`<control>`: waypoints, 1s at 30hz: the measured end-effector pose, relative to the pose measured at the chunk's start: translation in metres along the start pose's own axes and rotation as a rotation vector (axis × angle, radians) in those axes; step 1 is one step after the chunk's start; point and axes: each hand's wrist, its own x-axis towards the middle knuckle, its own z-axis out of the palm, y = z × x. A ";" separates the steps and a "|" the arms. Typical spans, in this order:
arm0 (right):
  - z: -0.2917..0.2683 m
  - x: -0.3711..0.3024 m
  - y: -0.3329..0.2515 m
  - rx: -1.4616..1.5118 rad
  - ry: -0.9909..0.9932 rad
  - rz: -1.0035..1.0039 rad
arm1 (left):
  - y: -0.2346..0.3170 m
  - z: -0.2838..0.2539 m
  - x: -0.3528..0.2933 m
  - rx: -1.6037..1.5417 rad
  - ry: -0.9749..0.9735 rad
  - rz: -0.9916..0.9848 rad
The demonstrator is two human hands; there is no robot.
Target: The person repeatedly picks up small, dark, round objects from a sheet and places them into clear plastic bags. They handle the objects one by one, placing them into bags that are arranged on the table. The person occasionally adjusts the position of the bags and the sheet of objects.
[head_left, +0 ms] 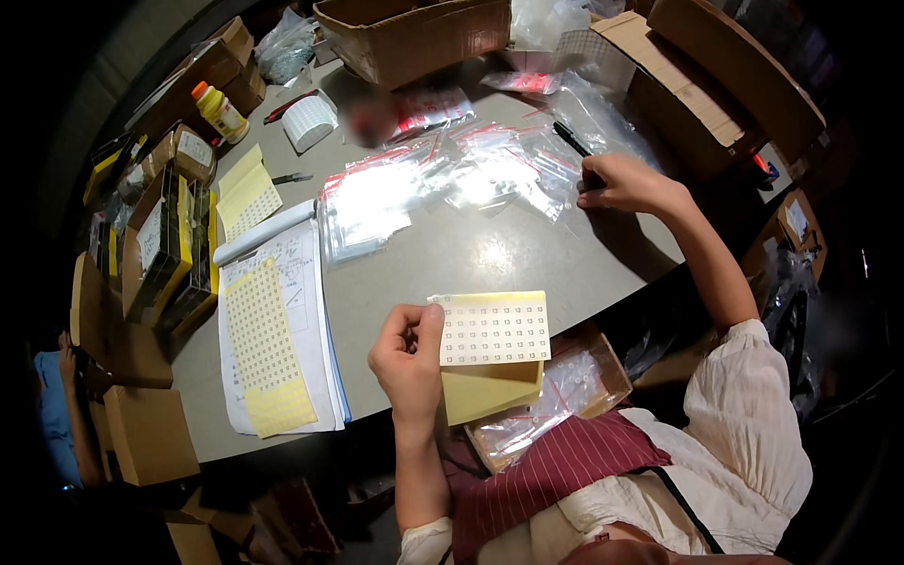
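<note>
My left hand [411,363] pinches the upper left corner of a pale yellow sheet of small printed number stickers [494,328] between thumb and fingers. The sheet's lower part folds down behind, over the table's front edge. Out to the right, my right hand [626,185] is closed around the lower end of a black pen [571,138]; its fingers partly hide the pen. Beside that hand, clear zip bags with red seal lines [499,165] lie spread across the grey table [471,254].
On the left lie a clipboard of papers [311,348] with a sticker sheet [268,339], and a yellow bottle [221,113]. Cardboard boxes [414,42] line the far side. Below the front edge sits a box of bags [603,372]. Another person's blue sleeve [55,414] shows far left.
</note>
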 end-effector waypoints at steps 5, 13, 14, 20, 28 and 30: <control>-0.007 -0.024 -0.039 -0.127 -0.214 -0.133 | -0.004 -0.003 0.000 -0.059 -0.004 0.030; 0.011 -0.045 -0.064 -0.206 -0.006 -0.216 | -0.001 -0.011 -0.005 -0.303 -0.013 0.025; 0.015 -0.052 -0.065 -0.188 -0.051 -0.244 | -0.002 -0.011 -0.005 -0.396 0.000 0.022; 0.018 -0.043 -0.054 0.218 0.028 -0.376 | -0.005 -0.014 -0.002 -0.617 0.073 0.060; 0.040 -0.001 -0.053 0.053 0.219 -0.334 | -0.010 -0.015 0.000 -0.657 0.085 0.070; 0.043 -0.005 -0.055 -0.090 0.297 -0.352 | -0.012 -0.017 0.000 -0.667 0.089 0.066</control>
